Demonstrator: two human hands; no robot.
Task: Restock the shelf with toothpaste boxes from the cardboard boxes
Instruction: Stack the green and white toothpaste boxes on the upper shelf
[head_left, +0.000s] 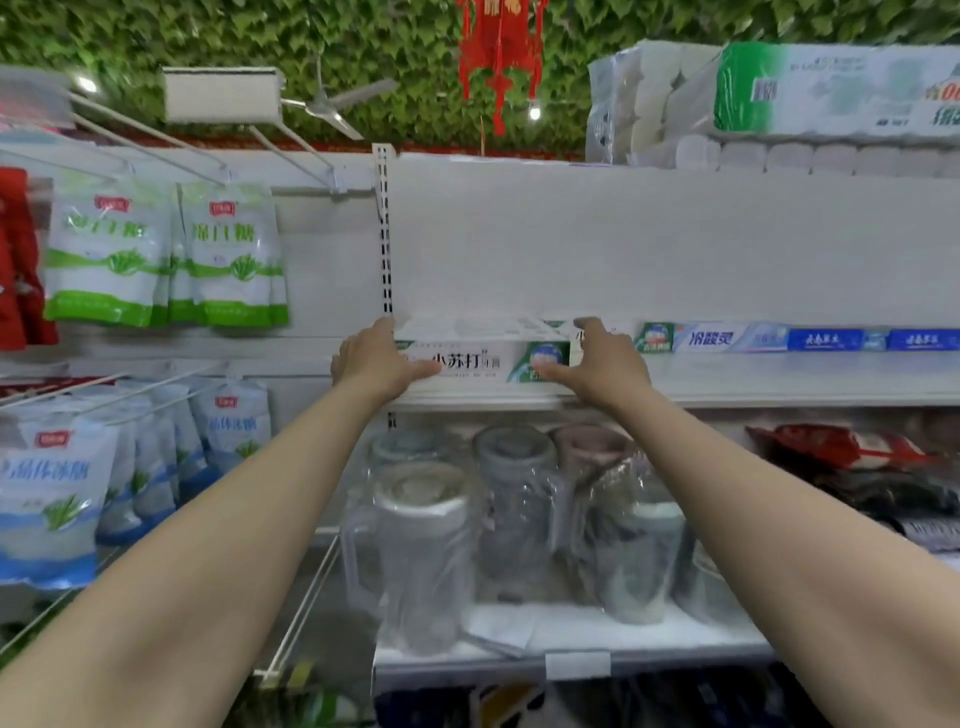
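As viewed from head cam: grips left end of toothpaste boxes (483, 358) with left hand (379, 364), thumb across front face, fingers wrapped round the end. Pinches right end with right hand (602, 364), thumb on front, index finger over top edge. Holds them flat on white shelf (779, 384), far left, just beside slotted upright (383, 234). Further right, same shelf: row of other boxes (727, 338). Below: wrapped clear pitchers (426, 545). Left, on pegs: sugar bags (156, 254).
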